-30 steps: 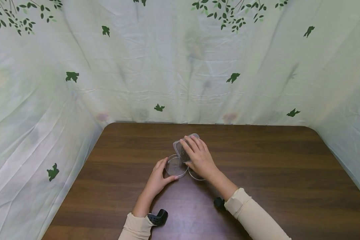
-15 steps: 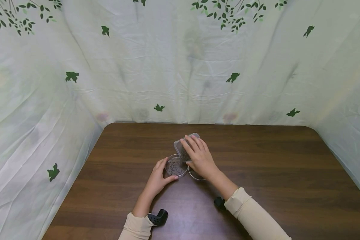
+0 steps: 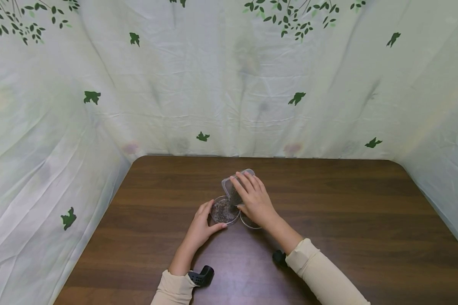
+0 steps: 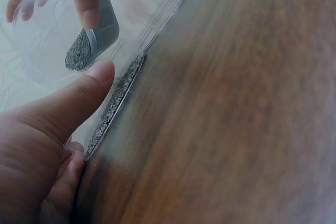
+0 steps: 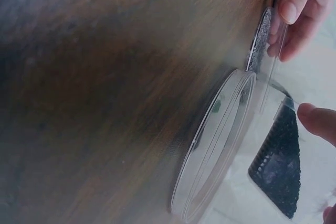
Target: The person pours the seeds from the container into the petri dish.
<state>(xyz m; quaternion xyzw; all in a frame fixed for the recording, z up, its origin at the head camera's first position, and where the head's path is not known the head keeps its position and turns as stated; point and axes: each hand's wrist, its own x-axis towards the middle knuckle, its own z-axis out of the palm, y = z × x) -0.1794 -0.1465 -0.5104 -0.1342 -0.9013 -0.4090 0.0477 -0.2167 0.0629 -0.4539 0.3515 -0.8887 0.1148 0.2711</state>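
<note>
Limit tilt of clear container (image 3: 234, 197) gripped in right hand (image 3: 255, 203), at one o'clock from round dish (image 3: 233, 222) held by left hand (image 3: 202, 224), to avoid overpouring granules (image 4: 79, 52) toward second dish (image 5: 210, 129) at four o'clock.

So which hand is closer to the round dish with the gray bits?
Left. The left hand grips that dish by its side; the right hand is apart from it, up to its right, holding the tilted clear tub.
</note>
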